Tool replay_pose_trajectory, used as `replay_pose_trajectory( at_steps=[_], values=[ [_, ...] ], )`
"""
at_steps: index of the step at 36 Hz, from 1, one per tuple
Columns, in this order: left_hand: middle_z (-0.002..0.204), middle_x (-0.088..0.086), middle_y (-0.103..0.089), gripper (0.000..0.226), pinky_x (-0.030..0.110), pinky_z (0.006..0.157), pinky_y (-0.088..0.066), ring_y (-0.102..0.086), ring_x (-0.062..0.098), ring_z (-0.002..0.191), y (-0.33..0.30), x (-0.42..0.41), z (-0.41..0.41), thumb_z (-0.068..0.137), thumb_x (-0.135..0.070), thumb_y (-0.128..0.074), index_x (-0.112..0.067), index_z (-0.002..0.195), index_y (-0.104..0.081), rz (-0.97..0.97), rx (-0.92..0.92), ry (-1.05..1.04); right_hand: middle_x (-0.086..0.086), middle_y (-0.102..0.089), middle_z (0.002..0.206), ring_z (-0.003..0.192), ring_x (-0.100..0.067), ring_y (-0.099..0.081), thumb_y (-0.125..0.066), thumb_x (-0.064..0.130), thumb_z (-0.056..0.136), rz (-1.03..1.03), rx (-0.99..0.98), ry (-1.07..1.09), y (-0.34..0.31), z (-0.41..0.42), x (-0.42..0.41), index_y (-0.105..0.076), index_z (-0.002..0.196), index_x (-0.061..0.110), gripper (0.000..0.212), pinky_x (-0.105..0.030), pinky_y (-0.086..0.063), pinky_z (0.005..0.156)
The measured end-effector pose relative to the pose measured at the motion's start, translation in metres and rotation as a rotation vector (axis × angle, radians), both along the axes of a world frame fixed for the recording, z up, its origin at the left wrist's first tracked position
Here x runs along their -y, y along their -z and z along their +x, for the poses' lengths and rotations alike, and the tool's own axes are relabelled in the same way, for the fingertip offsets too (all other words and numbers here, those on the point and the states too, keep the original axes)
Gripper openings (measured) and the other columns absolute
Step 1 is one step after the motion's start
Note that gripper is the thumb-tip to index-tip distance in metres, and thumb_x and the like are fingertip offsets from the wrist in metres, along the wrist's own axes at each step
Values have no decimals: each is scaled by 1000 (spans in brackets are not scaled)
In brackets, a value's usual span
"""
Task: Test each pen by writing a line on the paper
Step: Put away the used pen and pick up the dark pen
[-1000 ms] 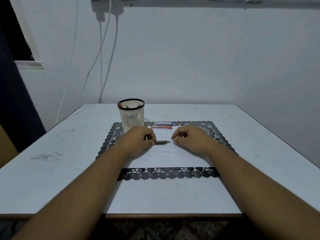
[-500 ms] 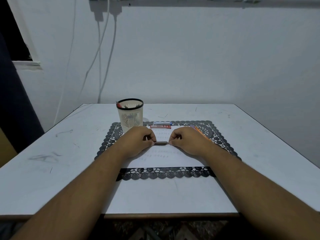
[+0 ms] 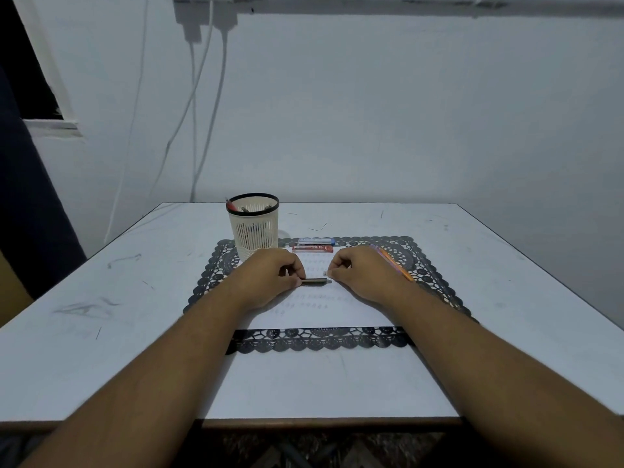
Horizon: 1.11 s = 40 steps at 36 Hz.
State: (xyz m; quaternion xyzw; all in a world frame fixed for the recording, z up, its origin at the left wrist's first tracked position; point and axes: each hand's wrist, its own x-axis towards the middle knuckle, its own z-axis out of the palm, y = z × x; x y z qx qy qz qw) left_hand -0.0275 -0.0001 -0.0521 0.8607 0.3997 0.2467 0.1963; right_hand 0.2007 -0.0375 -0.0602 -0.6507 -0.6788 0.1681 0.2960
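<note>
Right hand (image 3: 363, 271) eased off pen (image 3: 314, 281) (cap pinched?); left hand (image 3: 271, 275) grip curled on barrel, tip hidden.

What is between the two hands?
A dark pen, lying sideways over the paper, spans from left hand to right hand in the head view.

A black lace placemat (image 3: 423, 265) covers the white counter (image 3: 101, 315); at its 12 o'clock edge lie two small flat boxes, red (image 3: 312, 248) and blue (image 3: 315, 241). Cables (image 3: 216, 96) hang down the wall.

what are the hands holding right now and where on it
The left hand grips a dark pen by its left end. The right hand pinches something small at the pen's right end, possibly its cap.
</note>
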Motion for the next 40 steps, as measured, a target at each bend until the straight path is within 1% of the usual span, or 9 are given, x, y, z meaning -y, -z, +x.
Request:
replay_pose_trajectory(
  at_steps=[3, 7, 11, 16, 20, 22, 26, 33, 40],
  values=[
    [86, -10, -65, 10, 11, 62, -44, -55, -9, 71, 0, 1, 0, 92, -11, -74, -20, 91, -77, 0, 0, -3, 5, -72, 78, 73, -15, -64, -70, 28, 94, 5, 6, -10, 3, -4, -2, -73, 81, 26, 14, -38, -53, 70],
    [86, -12, -65, 9, 10, 61, -43, -56, -10, 72, 0, 2, 0, 92, -11, -74, -19, 91, -77, -3, 7, -5, 7, -72, 89, 85, -15, -66, -65, 26, 99, 11, -9, 14, 2, 0, 0, -73, 88, 27, 13, -35, -53, 77],
    [87, -10, -65, 10, 19, 65, -51, -58, 0, 73, -2, 3, 1, 92, -11, -73, -20, 91, -78, -32, 28, -13, 9, -73, 88, 86, -11, -67, -68, 23, 97, -20, -66, 22, -2, 9, 6, -74, 83, 28, 15, -29, -50, 73],
    [87, -10, -65, 10, 9, 60, -42, -57, -6, 71, -1, 3, -1, 92, -11, -73, -20, 91, -77, -1, 0, -12, 7, -77, 83, 84, -11, -72, -75, 21, 89, -92, -120, -53, -6, 12, 11, -79, 84, 24, 6, -27, -55, 76],
    [87, -10, -66, 10, 6, 60, -40, -56, -11, 73, -1, 2, 0, 91, -10, -73, -20, 91, -77, 3, -2, -3, 3, -78, 85, 70, 5, -64, -78, 18, 89, -88, -138, -85, -8, 7, 14, -80, 88, 20, 3, -10, -48, 62],
    [87, -10, -66, 12, 8, 60, -43, -57, -9, 73, 0, 1, 0, 91, -10, -73, -21, 89, -77, -11, 13, -5, 4, -76, 82, 64, 9, -60, -77, 16, 90, -78, -113, -95, -7, 7, 13, -80, 89, 18, 3, -6, -44, 58],
    [86, -7, -66, 17, 22, 64, -56, -60, -2, 68, 5, 0, 0, 91, -8, -74, -23, 85, -77, -98, 105, -28, 11, -71, 74, 59, 10, -57, -75, 12, 92, -75, -123, -104, -6, 9, 13, -79, 91, 13, 4, -6, -42, 57],
    [87, -9, -66, 14, 11, 56, -45, -59, -8, 71, 3, -1, 0, 91, -10, -73, -22, 87, -77, -59, 54, -11, 9, -75, 77, 63, 9, -61, -78, 14, 90, -82, -83, -62, -6, 13, 9, -79, 85, 17, 6, -8, -45, 59],
    [88, -5, -66, 13, 10, 54, -44, -59, -8, 69, 1, 4, 0, 92, -7, -72, -18, 88, -77, -76, 72, 2, 7, -75, 78, 64, 4, -59, -78, 22, 90, -52, -58, -14, -3, 12, 5, -77, 82, 21, 9, -14, -43, 58]
  ],
)
